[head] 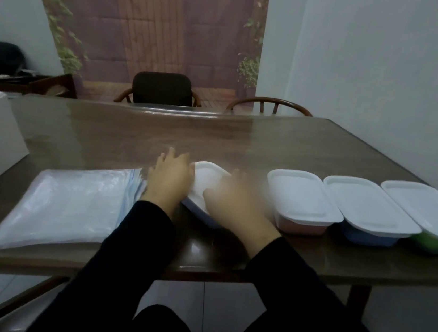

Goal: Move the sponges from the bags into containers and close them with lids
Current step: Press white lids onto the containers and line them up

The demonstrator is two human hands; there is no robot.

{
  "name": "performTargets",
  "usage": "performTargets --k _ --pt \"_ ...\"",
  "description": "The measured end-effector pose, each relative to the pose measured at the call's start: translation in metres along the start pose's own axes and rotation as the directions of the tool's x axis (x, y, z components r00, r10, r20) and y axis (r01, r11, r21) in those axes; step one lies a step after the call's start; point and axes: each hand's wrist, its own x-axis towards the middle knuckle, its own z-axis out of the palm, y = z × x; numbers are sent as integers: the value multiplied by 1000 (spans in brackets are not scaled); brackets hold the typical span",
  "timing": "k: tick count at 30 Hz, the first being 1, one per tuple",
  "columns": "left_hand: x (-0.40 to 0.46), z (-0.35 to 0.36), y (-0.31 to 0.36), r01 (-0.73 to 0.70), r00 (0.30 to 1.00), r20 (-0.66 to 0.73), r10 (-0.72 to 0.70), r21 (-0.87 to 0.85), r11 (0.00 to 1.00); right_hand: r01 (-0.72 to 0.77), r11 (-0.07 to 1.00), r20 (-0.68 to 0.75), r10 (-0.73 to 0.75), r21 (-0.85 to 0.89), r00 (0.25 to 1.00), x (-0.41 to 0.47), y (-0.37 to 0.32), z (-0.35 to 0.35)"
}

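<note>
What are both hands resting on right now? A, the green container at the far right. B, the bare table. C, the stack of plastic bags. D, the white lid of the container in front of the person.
D: the left hand and right hand both lie on the white lid of the nearest container, with the plastic bags to their left.

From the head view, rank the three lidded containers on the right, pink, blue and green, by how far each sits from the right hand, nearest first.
1. The pink container, just to the right of the right hand.
2. The blue container, the middle of the row.
3. The green container, at the far right, by the table edge.
</note>
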Motion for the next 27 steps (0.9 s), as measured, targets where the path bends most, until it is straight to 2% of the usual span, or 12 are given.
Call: performTargets --k 4,6,8,10,12,15,19,22,27 --pt "-28 3 18 140 990 40 -138 -59 988 127 988 -6 -127 88 992 -14 9 -12" --pt "-38 10 28 97 993 61 -97 7 995 196 974 -96 -186 115 978 -24 16 -24" --pt "-45 13 39 114 986 122 -114 7 993 212 973 -224 -188 86 956 -31 31 -38" --pt "-43 16 45 120 973 195 -120 13 993 138 990 -328 -134 -13 935 -35 53 -54" --pt "-38 19 46 39 969 242 -55 69 997 -22 992 -400 -29 -124 916 -37 82 -69" --pt "-29 18 47 -147 935 336 112 80 986 -289 954 -492 212 -84 844 -48 137 -87" --pt "-22 12 52 -286 885 389 256 18 958 -572 820 -412 513 -24 753 -63 187 -95" --pt "-16 19 62 -310 883 365 296 -21 950 -622 783 -373 580 9 724 -63 200 -88" --pt "-21 30 78 -376 889 303 343 57 925 -598 800 -428 557 45 712 -53 206 -79"
